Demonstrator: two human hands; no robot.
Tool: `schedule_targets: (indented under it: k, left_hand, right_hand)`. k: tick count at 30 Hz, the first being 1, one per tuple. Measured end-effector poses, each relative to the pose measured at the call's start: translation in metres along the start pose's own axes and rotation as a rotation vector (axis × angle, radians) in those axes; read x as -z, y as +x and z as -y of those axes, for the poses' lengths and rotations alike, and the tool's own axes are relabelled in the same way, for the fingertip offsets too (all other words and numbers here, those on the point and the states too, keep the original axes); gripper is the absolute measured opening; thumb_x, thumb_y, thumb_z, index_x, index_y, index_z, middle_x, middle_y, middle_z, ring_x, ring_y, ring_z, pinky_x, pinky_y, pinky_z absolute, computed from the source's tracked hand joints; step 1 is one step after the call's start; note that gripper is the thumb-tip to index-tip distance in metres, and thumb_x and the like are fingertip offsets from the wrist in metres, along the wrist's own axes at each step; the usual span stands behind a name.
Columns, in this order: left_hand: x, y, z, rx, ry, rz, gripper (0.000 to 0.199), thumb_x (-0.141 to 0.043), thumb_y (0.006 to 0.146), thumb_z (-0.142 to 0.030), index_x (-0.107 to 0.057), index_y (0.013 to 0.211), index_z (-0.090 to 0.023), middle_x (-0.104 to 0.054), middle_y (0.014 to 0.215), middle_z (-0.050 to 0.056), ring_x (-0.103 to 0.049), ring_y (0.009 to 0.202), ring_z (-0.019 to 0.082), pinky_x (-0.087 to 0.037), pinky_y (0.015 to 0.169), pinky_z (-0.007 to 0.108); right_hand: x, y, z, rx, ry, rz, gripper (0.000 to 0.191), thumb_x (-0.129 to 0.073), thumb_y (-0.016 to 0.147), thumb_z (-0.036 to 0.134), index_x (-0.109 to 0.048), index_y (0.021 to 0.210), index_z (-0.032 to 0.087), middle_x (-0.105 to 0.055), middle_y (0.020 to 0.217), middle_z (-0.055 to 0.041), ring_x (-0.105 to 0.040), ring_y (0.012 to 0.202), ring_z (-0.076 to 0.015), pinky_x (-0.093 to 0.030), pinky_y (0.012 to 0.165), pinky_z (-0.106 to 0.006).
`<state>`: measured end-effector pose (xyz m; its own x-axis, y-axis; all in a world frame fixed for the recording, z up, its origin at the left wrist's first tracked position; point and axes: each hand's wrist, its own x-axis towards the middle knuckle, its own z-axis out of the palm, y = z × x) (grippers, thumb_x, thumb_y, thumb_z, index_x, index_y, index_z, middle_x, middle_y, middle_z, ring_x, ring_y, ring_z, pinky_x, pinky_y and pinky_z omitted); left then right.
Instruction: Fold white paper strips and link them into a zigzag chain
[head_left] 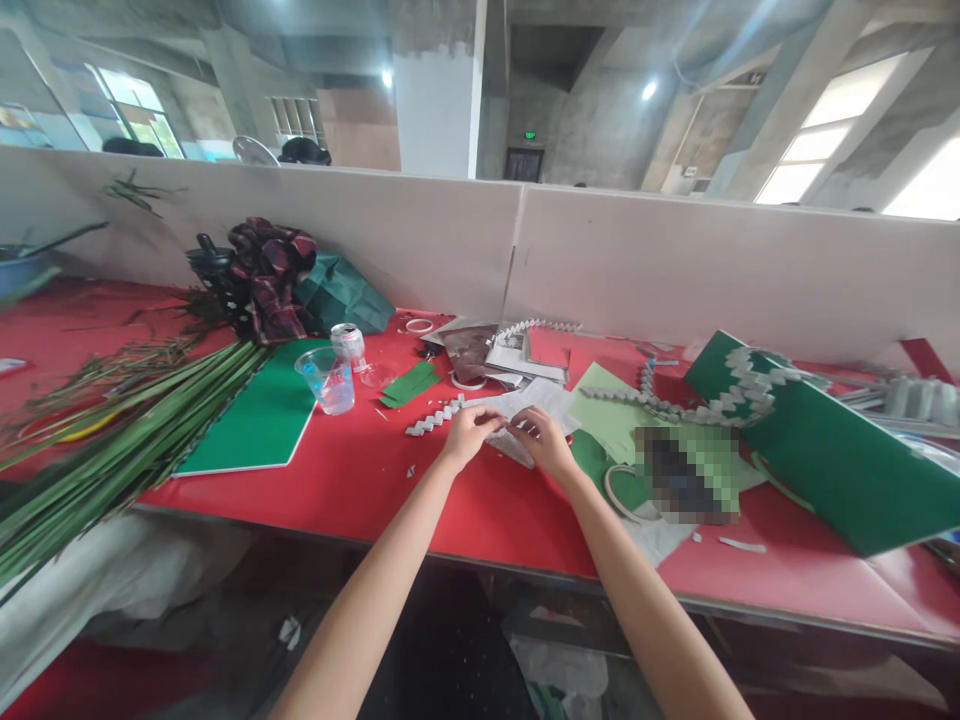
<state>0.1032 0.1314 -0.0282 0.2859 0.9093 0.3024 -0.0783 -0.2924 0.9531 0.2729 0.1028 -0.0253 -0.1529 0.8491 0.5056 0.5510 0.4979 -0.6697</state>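
Observation:
Over the red table (360, 500), my left hand (474, 432) and my right hand (541, 440) are close together, fingertips pinched and facing each other. Whatever sits between the fingertips is too small to make out. A short folded white paper chain (436, 417) lies just left of my left hand. Pale paper sheets (551, 398) lie behind and beneath my hands. To the right, a longer folded paper chain (679, 410) runs over light green paper (609, 412) and up onto a green board (847, 460).
At the left are long green leaves (142, 440), another green board (255, 430), a plastic cup (330, 382) and a can (348, 345). A tape roll (611, 492) lies right of my hands. A white partition (420, 235) stands behind the table.

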Motion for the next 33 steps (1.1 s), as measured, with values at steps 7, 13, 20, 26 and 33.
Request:
schedule_targets:
  k: [7, 13, 20, 26, 33]
  left_hand:
    - [-0.001, -0.001, -0.005, -0.06, 0.081, -0.084, 0.019, -0.064, 0.074, -0.034, -0.064, 0.074, -0.015, -0.064, 0.07, 0.003, -0.058, 0.068, 0.016, -0.048, 0.064, 0.027]
    - [0.0, 0.0, -0.005, -0.029, 0.072, -0.126, 0.018, -0.065, 0.073, -0.033, -0.064, 0.073, -0.015, -0.064, 0.068, 0.002, -0.059, 0.066, 0.015, -0.048, 0.062, 0.026]
    - [0.001, -0.001, -0.002, 0.006, -0.04, -0.049, 0.025, -0.068, 0.073, -0.038, -0.067, 0.081, -0.014, -0.066, 0.076, 0.004, -0.061, 0.071, 0.015, -0.05, 0.07, 0.028]
    - [-0.002, 0.001, 0.003, -0.012, 0.017, 0.018, 0.025, -0.069, 0.071, -0.033, -0.069, 0.088, -0.015, -0.069, 0.086, 0.006, -0.062, 0.081, 0.018, -0.05, 0.073, 0.03]
    - [0.002, 0.003, 0.005, 0.055, -0.065, -0.036, 0.026, -0.072, 0.069, -0.037, -0.069, 0.081, -0.014, -0.067, 0.076, 0.004, -0.062, 0.075, 0.016, -0.051, 0.074, 0.03]
  right_hand:
    - [-0.003, -0.002, 0.004, -0.008, -0.007, 0.1, 0.026, -0.05, 0.086, 0.042, -0.063, 0.086, 0.019, -0.064, 0.077, -0.0017, -0.055, 0.067, -0.0145, -0.044, 0.063, -0.025]
    - [-0.006, -0.003, 0.004, -0.028, -0.016, 0.117, 0.028, -0.048, 0.087, 0.043, -0.061, 0.089, 0.019, -0.063, 0.077, -0.0025, -0.054, 0.066, -0.0148, -0.044, 0.063, -0.026]
    - [-0.006, -0.003, 0.001, -0.059, -0.1, 0.056, 0.027, -0.053, 0.084, 0.045, -0.058, 0.079, 0.019, -0.057, 0.067, 0.0004, -0.047, 0.059, -0.0129, -0.037, 0.058, -0.024]
    - [-0.003, -0.002, 0.003, -0.04, -0.087, 0.042, 0.025, -0.051, 0.086, 0.041, -0.059, 0.078, 0.019, -0.058, 0.07, 0.0, -0.047, 0.06, -0.0129, -0.036, 0.059, -0.024]
    - [-0.002, -0.001, 0.005, -0.028, -0.085, 0.043, 0.025, -0.052, 0.085, 0.041, -0.062, 0.082, 0.018, -0.061, 0.072, -0.0017, -0.048, 0.061, -0.0137, -0.037, 0.059, -0.024]
